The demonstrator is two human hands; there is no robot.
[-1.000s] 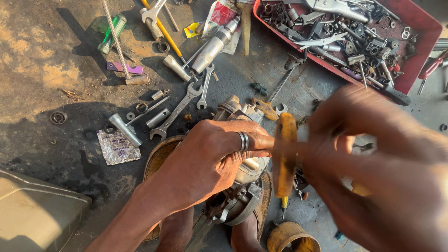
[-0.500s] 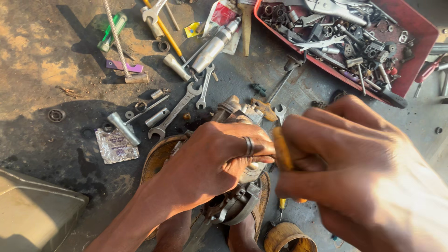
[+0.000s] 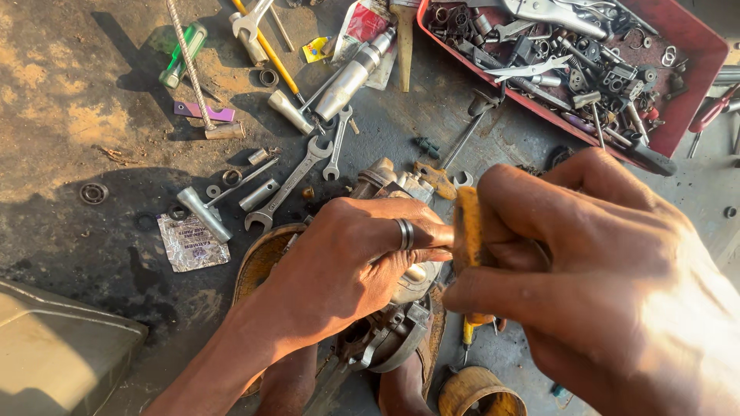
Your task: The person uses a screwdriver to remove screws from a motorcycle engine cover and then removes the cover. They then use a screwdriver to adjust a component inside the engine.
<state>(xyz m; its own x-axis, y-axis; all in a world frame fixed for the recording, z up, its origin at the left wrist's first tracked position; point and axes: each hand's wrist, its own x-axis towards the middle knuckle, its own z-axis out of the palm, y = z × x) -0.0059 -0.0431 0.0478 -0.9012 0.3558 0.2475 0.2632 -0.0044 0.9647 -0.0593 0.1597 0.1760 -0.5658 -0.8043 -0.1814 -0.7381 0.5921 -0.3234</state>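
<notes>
Two hands fill the near view. The right hand (image 3: 609,285) is closed around a yellow-handled tool (image 3: 468,231), probably a screwdriver, its handle standing upright between thumb and fingers. The left hand (image 3: 354,262), a ring on one finger, is clamped over a grey metal engine part (image 3: 401,323) that sits directly beneath both hands; the tool's tip is hidden behind the fingers. Just below the right hand stands a small rusty can (image 3: 478,393). Beyond the left hand, on the dark oily floor (image 3: 92,100), lie a combination spanner (image 3: 289,185), a smaller spanner (image 3: 337,146) and a crumpled foil packet (image 3: 191,241). Farther out, past the right hand, a red tray (image 3: 697,69) holds a jumble of metal bits and tools.
</notes>
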